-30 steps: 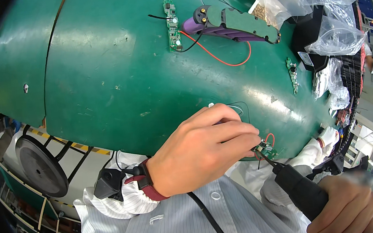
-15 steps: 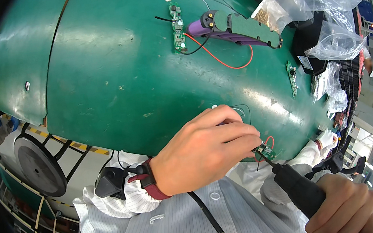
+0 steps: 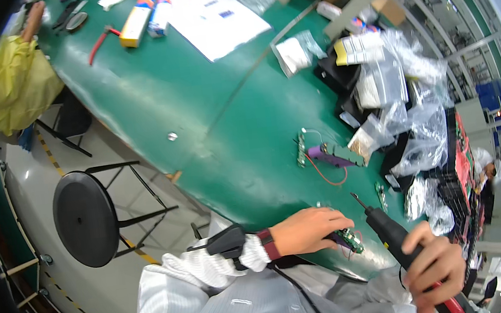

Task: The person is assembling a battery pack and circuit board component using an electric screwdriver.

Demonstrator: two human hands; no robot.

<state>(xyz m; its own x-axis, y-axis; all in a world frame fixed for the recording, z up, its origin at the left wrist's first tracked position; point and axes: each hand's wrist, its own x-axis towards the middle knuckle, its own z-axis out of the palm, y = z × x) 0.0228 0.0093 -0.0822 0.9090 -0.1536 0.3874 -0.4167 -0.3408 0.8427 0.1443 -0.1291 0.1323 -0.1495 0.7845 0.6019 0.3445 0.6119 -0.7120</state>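
Observation:
My left hand (image 3: 306,231) is closed over a purple battery pack (image 3: 338,239) at the front edge of the table, hiding most of it. A green circuit board (image 3: 353,241) shows at its fingertips. In my right hand (image 3: 436,265) is a black electric screwdriver (image 3: 389,227) with a red rear part, its thin bit pointing up and left, apart from the board. Farther back lies another purple battery pack (image 3: 333,156), its red wire looping toward the table's front. A narrow green board (image 3: 301,150) lies beside that pack.
Black bins (image 3: 338,77) with clear plastic bags (image 3: 419,154) line the right side. A small board (image 3: 382,196) lies near them. White paper (image 3: 219,26), boxes (image 3: 139,23) and red-handled pliers (image 3: 100,45) lie at the back. A black stool (image 3: 86,217) stands left; a person in yellow (image 3: 16,85) is beyond.
The view has swung, bringing the table's far end and the stool into fuller sight. The screwdriver's bit has come away from the circuit board by my left hand.

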